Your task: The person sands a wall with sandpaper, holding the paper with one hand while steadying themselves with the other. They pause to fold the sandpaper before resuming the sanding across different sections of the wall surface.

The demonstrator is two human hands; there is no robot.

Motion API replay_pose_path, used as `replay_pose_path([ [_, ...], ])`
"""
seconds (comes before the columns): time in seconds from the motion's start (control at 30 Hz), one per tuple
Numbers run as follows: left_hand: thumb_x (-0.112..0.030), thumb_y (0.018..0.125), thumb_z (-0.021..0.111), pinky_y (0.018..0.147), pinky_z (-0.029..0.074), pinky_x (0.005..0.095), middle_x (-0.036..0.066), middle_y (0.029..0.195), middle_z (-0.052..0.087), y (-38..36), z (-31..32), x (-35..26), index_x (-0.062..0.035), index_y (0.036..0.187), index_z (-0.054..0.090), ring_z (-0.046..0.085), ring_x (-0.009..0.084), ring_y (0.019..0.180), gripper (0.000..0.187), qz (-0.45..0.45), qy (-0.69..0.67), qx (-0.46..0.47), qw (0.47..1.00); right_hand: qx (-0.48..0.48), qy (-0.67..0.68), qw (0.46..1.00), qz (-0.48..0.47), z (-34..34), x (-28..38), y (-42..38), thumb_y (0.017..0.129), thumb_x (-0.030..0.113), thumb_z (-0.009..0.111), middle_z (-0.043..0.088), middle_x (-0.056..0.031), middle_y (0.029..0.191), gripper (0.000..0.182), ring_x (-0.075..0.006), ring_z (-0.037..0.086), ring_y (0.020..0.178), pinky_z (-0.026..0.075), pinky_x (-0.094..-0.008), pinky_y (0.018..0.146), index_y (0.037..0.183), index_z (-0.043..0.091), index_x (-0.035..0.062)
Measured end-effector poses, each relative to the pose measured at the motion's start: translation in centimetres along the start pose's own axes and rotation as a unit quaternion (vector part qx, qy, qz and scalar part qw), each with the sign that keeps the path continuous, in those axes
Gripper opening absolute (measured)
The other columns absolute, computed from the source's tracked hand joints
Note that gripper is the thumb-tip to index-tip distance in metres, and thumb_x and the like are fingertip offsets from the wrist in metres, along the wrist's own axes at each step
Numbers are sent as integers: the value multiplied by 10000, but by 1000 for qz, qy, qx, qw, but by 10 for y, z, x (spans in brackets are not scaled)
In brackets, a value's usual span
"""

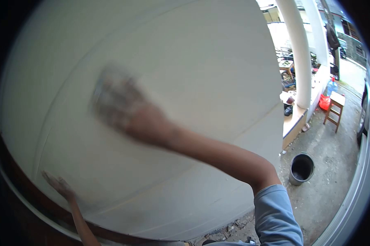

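Note:
A large pale wall panel fills most of the view, with faint seams across it. My right hand is against or very close to its middle, smeared by motion. Under its fingers a flat greyish thing shows an edge; blur hides what kind it is. Whitish dust seems to coat the fingers. Low on the left, my left hand rests on the panel with its fingers stretched out, holding nothing. Its fingers look dusty too.
To the right stand a dark bucket on concrete ground, a wooden stool, a red plastic bag and a white column. Rubble lies along the wall's foot. A vehicle borders the far right.

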State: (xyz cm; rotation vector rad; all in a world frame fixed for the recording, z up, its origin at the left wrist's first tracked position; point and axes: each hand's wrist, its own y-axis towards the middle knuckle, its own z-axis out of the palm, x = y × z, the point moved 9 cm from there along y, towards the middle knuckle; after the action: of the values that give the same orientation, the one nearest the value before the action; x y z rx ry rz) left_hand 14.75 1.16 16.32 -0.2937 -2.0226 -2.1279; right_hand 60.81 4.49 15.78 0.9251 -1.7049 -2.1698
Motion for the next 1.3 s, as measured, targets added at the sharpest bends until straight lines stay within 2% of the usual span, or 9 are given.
replay_pose_path([
  [0.23,-460,977,300,1111,179,482,204,1493,212,11,8,-7,7,1431,232,205,361,1382,655,25,-13,-20,999,-119,-14,926,359,-165,-265,-47,957,207,415,382,-191,1418,367,-343,314,1346,233,-505,1092,1290,522,93],
  [0.37,-349,995,328,1117,189,459,194,1488,232,13,7,-9,5,1427,249,226,343,1377,564,55,10,-29,998,-76,-44,954,285,-119,-233,-63,913,159,475,567,-160,1152,268,-296,503,1124,358,-472,990,1128,620,91],
  [0.57,-361,996,319,1113,202,465,205,1479,247,13,4,-11,15,1414,270,240,351,1370,564,57,13,-32,998,172,81,981,29,-2,7,-65,894,210,531,361,-32,1456,468,-308,210,1395,105,-511,1141,1354,453,237],
  [0.7,-353,999,319,1109,212,462,214,1471,258,11,9,-3,17,1409,281,249,354,1364,554,71,26,-34,997,-10,-163,978,127,-101,-132,-85,898,149,502,516,-76,1327,303,-276,406,1294,285,-467,1072,1184,598,128],
  [0.77,-344,1001,319,1108,214,461,217,1467,263,12,6,-10,18,1407,285,256,355,1361,545,76,20,-39,996,-105,41,923,368,-163,-221,-117,884,43,452,614,-124,1164,192,-277,595,1019,456,-374,901,976,620,17],
  [0.87,-325,1005,322,1106,224,449,217,1463,270,7,11,9,25,1399,297,265,355,1355,528,75,29,-39,996,-174,-123,936,279,-139,-170,-118,900,93,470,562,-154,1259,274,-416,403,1265,267,-496,1066,1116,631,43],
  [1.03,-297,1004,351,1101,245,431,222,1442,308,11,-2,-19,25,1393,315,299,358,1336,506,103,71,-38,991,182,219,956,66,10,73,-121,907,172,434,408,-82,1419,394,-308,306,1357,229,-533,1107,1296,484,135],
  [1.17,-292,1004,355,1099,253,426,231,1424,335,3,11,16,26,1391,320,320,362,1322,502,49,25,-35,998,108,-120,979,120,-59,-70,-135,902,126,495,419,-55,1419,410,-295,315,1356,166,-492,1129,1311,502,151],
  [1.3,-306,1003,347,1098,252,423,239,1428,323,3,9,11,32,1389,320,319,363,1323,515,60,23,-35,997,-146,-125,896,401,-171,-201,-158,969,187,381,607,-153,1178,318,-310,526,1147,418,-362,941,1116,604,13],
])
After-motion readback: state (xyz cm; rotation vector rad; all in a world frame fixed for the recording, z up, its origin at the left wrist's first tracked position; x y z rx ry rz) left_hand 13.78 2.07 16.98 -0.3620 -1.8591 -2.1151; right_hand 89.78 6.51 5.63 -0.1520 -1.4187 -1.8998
